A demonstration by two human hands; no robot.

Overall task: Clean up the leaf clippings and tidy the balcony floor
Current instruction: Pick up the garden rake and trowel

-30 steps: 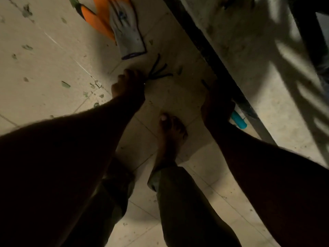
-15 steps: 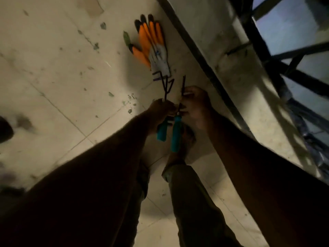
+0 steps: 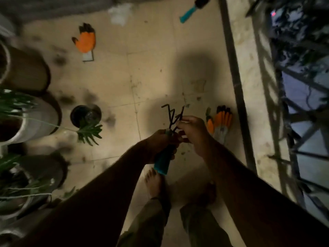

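Note:
I stand over the beige tiled balcony floor (image 3: 151,72). My left hand (image 3: 160,142) grips the teal handles (image 3: 161,164) of black-tined garden hand tools. My right hand (image 3: 193,133) pinches the black metal tines (image 3: 171,115) just above the left hand. Small leaf bits (image 3: 183,153) and dark soil smudges (image 3: 89,98) lie scattered on the tiles. One orange work glove (image 3: 85,40) lies far off to the left; another orange glove (image 3: 221,120) lies by the ledge, just right of my right hand.
Several plant pots (image 3: 23,68) line the left edge, with a small black pot (image 3: 85,114) beside them. A teal-handled tool (image 3: 193,8) and a white crumpled thing (image 3: 119,13) lie at the far end. A ledge and metal railing (image 3: 284,122) run along the right. My bare feet (image 3: 154,182) stand below.
I have straightened up from the floor with the tools, so the view is higher and wider. Both hands brought the tools together; the left now holds the handles, the right the tines.

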